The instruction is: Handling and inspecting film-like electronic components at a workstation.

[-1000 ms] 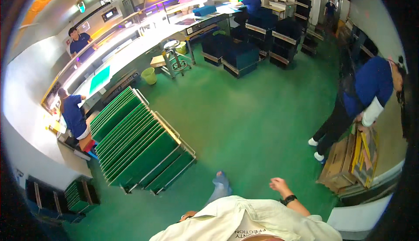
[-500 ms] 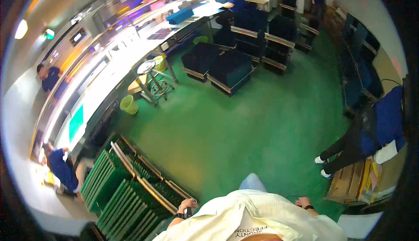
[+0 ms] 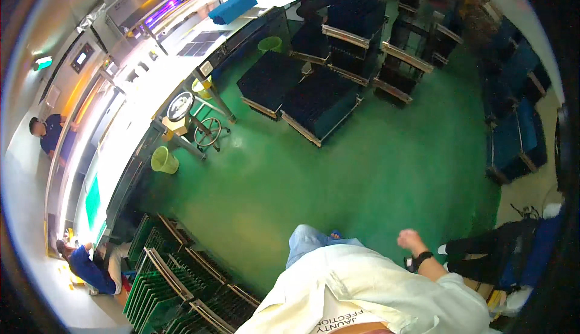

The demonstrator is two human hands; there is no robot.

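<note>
My right hand (image 3: 412, 243) swings out ahead of my body over the green floor, its fingers curled into a loose fist with nothing seen in it. A dark band circles that wrist. My left hand is out of sight, hidden beside my body. Nearest my left side stand racks holding upright green boards (image 3: 158, 285) with pale rails. Under my pale shirt one jeans leg (image 3: 305, 243) is bent forward in a stride.
A brightly lit workbench (image 3: 136, 113) runs along the left, with people seated at it. Beside it are a wheeled stool (image 3: 208, 133) and a green bin (image 3: 164, 160). Dark stacked racks (image 3: 320, 104) stand ahead; more dark stacks (image 3: 519, 137) line the right. Someone in dark clothes (image 3: 507, 246) is close on my right.
I have moved forward; the bench, stool and racks look nearer. My right hand has swung forward. My left hand has dropped out of view. The person at right now appears lower and closer.
</note>
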